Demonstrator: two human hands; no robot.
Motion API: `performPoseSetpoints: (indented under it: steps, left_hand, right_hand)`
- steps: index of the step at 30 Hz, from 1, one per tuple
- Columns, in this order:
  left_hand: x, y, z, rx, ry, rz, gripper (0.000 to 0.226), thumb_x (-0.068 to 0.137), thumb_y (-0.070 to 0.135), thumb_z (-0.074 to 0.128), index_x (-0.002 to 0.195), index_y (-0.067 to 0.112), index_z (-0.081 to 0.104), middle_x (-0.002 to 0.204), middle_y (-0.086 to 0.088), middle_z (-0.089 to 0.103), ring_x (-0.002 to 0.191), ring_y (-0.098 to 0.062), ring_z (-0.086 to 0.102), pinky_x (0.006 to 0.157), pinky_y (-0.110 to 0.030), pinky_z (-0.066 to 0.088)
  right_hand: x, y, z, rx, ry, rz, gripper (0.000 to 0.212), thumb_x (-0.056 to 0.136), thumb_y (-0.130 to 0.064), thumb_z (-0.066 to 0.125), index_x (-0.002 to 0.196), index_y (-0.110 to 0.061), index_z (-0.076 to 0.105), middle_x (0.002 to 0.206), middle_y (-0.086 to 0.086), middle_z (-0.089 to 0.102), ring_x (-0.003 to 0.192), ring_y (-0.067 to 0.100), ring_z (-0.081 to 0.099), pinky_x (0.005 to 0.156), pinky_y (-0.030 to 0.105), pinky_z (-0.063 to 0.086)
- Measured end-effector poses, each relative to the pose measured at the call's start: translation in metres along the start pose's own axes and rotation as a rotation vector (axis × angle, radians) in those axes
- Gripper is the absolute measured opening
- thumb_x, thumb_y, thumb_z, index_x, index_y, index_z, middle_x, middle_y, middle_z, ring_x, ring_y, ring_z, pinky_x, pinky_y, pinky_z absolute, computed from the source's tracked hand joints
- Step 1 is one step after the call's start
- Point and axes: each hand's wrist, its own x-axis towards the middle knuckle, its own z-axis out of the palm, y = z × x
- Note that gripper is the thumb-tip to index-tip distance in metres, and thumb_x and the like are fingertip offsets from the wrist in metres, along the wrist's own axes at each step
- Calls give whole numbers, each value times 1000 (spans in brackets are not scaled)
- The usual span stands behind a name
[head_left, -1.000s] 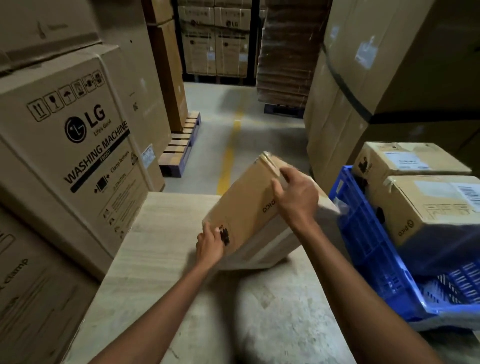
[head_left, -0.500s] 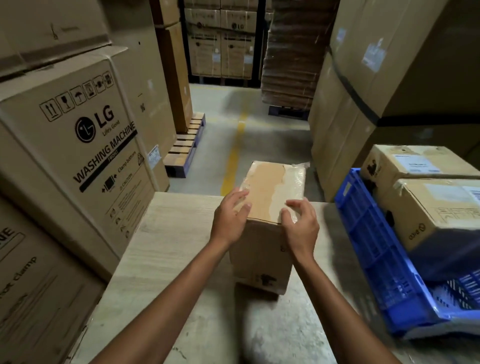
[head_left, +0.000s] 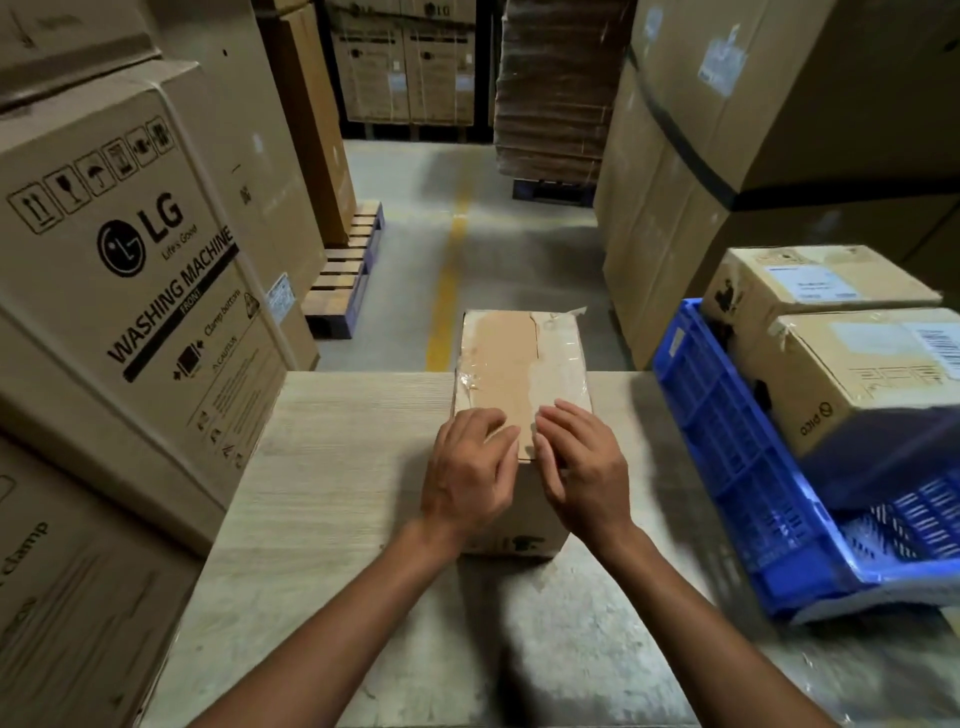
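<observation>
A small brown cardboard box stands upright on the pale wooden table, its taped top facing up. My left hand rests on the near left part of the top, fingers loosely bent over the near edge. My right hand lies beside it on the near right part, fingers fairly straight and touching the tape. Both hands hide the box's near top edge. Clear tape is wrinkled along the top, with a loose end at the far right corner.
A blue plastic crate at the table's right holds two cardboard boxes. Large LG washing machine cartons wall in the left side. Tall cartons stand right. A floor aisle with a yellow line and a pallet lies beyond.
The box went from tilted on an edge to standing flat on the table. My hands left its sides and came together on the near part of its top.
</observation>
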Motion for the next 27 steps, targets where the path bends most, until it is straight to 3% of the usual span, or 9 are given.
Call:
performPoseSetpoints:
  steps: [4,9,12,14,16,19,23,25,27]
  left_hand:
    - [1,4,1,54,-80,-13,26,93,17,53,107,5,71,103,-9,64,93,-25,58,76,-39,51]
    - [26,-3,-5,69,-206,20,16,86,13,57,95,8,69,94,-7,61,86,-24,55,73,-40,52]
    - [45,-9,-4,68,-332,-30,22,93,22,55,110,10,64,116,-10,60,109,-26,53,90,-44,52]
    - [50,-10,-3,92,-453,-110,41,99,31,48,135,13,53,146,-14,46,139,-29,38,113,-47,38]
    - [50,-9,-3,137,-539,-175,53,103,38,40,150,15,38,160,-12,29,150,-28,21,123,-43,21]
    - [53,-7,-3,182,-562,-154,50,102,38,39,146,14,43,155,-12,36,144,-27,30,118,-41,26]
    - [84,-15,-2,224,-469,-82,33,99,31,43,117,12,63,117,-8,58,110,-26,50,95,-41,45]
    - [96,-23,3,172,-459,-90,35,99,28,45,124,11,62,123,-9,58,117,-28,50,100,-42,44]
    - [99,-30,10,130,-549,-126,48,103,30,41,147,13,45,151,-12,42,140,-29,36,118,-41,30]
  right_hand:
    - [1,-1,2,-67,-31,-9,30,98,-23,53,107,-9,77,115,5,74,110,23,66,95,35,50]
    - [31,1,-14,-155,-240,-36,26,89,-33,50,87,-13,68,89,2,66,79,23,57,67,39,49]
    - [56,2,-18,-216,-414,13,40,91,-42,40,100,-16,68,102,4,65,89,21,55,76,39,49]
    - [60,5,-15,-236,-476,29,45,94,-43,40,121,-17,65,126,6,63,114,24,56,93,41,45]
    - [57,5,-13,-231,-512,35,52,94,-43,39,131,-14,62,140,7,58,130,26,52,105,42,41]
    - [58,5,-13,-267,-531,8,53,94,-46,36,127,-15,64,137,6,61,127,26,55,103,41,42]
    - [85,6,-12,-369,-546,-8,37,100,-45,41,113,-19,63,114,3,63,102,24,56,84,37,39]
    - [97,7,-4,-396,-512,49,35,100,-44,42,112,-19,63,111,4,61,101,24,53,84,39,38]
    - [97,10,7,-378,-454,110,34,99,-44,42,112,-20,63,116,4,58,105,24,51,86,41,37]
